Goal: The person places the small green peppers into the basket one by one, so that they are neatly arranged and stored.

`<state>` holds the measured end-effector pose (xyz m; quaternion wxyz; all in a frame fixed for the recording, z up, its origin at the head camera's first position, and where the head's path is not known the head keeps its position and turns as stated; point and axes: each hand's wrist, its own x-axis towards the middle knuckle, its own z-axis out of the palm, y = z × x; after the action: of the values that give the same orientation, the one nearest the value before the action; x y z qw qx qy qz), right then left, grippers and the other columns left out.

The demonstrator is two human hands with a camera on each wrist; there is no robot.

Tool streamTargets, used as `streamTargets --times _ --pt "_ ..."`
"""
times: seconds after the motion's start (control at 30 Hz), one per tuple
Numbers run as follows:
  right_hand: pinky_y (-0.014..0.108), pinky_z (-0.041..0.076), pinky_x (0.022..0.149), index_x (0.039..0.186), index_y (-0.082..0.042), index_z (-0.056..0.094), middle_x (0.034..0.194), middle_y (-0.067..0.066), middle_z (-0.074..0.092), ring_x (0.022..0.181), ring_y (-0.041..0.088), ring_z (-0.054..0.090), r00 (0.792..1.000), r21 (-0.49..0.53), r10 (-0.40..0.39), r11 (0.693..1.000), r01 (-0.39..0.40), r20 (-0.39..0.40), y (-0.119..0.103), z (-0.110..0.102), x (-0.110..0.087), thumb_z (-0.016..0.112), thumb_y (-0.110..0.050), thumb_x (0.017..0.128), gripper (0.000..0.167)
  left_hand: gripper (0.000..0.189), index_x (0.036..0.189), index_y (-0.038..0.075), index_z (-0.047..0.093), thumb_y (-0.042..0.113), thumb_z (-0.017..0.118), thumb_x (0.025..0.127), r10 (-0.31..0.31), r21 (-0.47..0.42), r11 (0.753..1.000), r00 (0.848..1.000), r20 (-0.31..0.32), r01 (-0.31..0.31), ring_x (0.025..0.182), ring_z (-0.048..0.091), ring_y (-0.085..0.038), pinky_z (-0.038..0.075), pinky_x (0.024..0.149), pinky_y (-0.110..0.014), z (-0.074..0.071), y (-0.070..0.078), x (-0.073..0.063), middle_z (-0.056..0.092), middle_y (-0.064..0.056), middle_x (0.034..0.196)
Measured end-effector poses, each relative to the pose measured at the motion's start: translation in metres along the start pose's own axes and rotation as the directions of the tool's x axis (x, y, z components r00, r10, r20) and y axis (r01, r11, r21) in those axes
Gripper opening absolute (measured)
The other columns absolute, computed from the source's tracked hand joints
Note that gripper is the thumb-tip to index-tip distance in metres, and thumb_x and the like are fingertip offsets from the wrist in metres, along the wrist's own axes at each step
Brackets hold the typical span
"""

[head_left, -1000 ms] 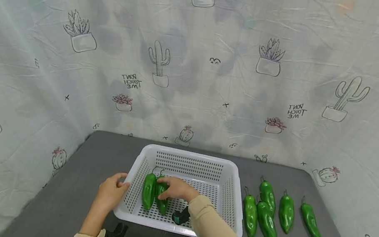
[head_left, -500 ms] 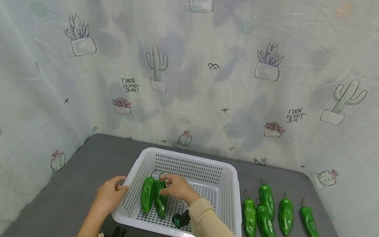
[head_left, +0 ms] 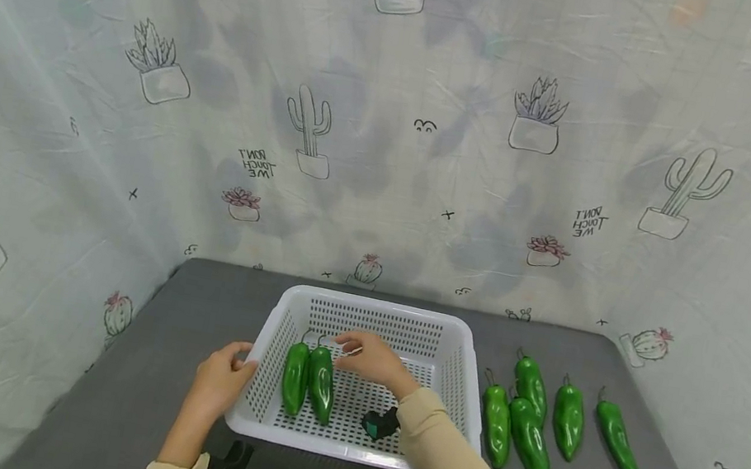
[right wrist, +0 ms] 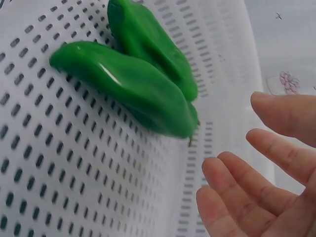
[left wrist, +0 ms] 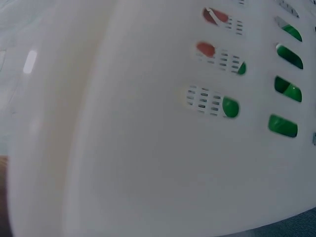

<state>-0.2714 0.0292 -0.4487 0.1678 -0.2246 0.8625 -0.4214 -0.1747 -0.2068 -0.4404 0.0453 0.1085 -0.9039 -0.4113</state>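
Observation:
A white perforated plastic basket [head_left: 352, 455] stands on the grey table. My left hand [head_left: 221, 377] holds its left rim with bent fingers; in the left wrist view the basket's wall [left wrist: 148, 123] fills most of the picture and hides that hand. Two green peppers lie side by side in the basket's left part, a left pepper [head_left: 295, 378] and a right pepper [head_left: 320, 384]. My right hand [head_left: 372, 358] is over the basket just right of the right pepper's stem end. Its fingers are parted and hold nothing, and the right wrist view shows a gap to the peppers [right wrist: 133, 86].
Several green peppers lie on the table right of the basket, among them a near pepper [head_left: 530, 442] and a far-right pepper [head_left: 619, 444]. A patterned cloth [head_left: 391, 145] hangs behind and beside the table. A black wrist device [head_left: 382, 423] shows below my right wrist.
My right hand has let go of the right pepper and moved up and to the right, away from it. The pepper stays beside the other one. The left hand stays at the rim.

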Motion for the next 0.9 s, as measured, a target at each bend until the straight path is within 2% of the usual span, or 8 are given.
streamTargets --times 0.37,0.57,0.7,0.9 --pt "0.042 0.051 0.084 0.123 -0.005 0.061 0.121 0.021 0.06 0.108 0.033 0.059 0.993 0.051 0.005 0.999 0.001 -0.119 0.012 -0.033 -0.014 0.066 -0.013 0.087 0.037 0.041 0.129 -0.008 0.05 0.013 0.055 0.093 -0.01 0.01 1.0 1.0 -0.011 0.01 0.072 0.065 -0.026 0.052 0.058 -0.041 0.0 0.001 0.001 0.066 -0.022 0.092" --pt "0.04 0.051 0.083 0.127 -0.005 0.059 0.12 0.016 0.061 0.106 0.032 0.06 0.982 0.025 -0.008 1.0 0.013 -0.191 0.019 -0.058 -0.026 0.064 -0.014 0.09 0.039 0.04 0.127 -0.007 0.051 0.012 0.056 0.092 0.005 0.008 1.0 0.999 -0.041 -0.004 0.072 0.065 -0.027 0.052 0.058 -0.042 0.001 0.001 -0.001 0.066 -0.022 0.091" --pt "0.041 0.051 0.084 0.13 -0.007 0.056 0.123 0.016 0.059 0.109 0.033 0.059 0.979 0.012 -0.001 1.0 0.004 -0.206 0.021 -0.076 -0.036 0.063 -0.017 0.092 0.041 0.04 0.127 -0.007 0.052 0.011 0.056 0.091 0.008 0.007 1.0 0.999 -0.05 -0.008 0.069 0.065 -0.025 0.052 0.057 -0.04 0.002 0.002 0.0 0.066 -0.021 0.089" --pt "0.044 0.05 0.087 0.134 -0.005 0.052 0.127 0.018 0.057 0.112 0.035 0.057 0.973 0.015 -0.017 1.0 0.021 -0.23 0.027 -0.099 -0.052 0.061 -0.02 0.093 0.045 0.041 0.129 -0.006 0.05 0.012 0.055 0.093 -0.016 0.003 1.0 1.0 -0.007 0.016 0.071 0.065 -0.025 0.052 0.057 -0.041 -0.001 0.001 0.001 0.066 -0.021 0.091"
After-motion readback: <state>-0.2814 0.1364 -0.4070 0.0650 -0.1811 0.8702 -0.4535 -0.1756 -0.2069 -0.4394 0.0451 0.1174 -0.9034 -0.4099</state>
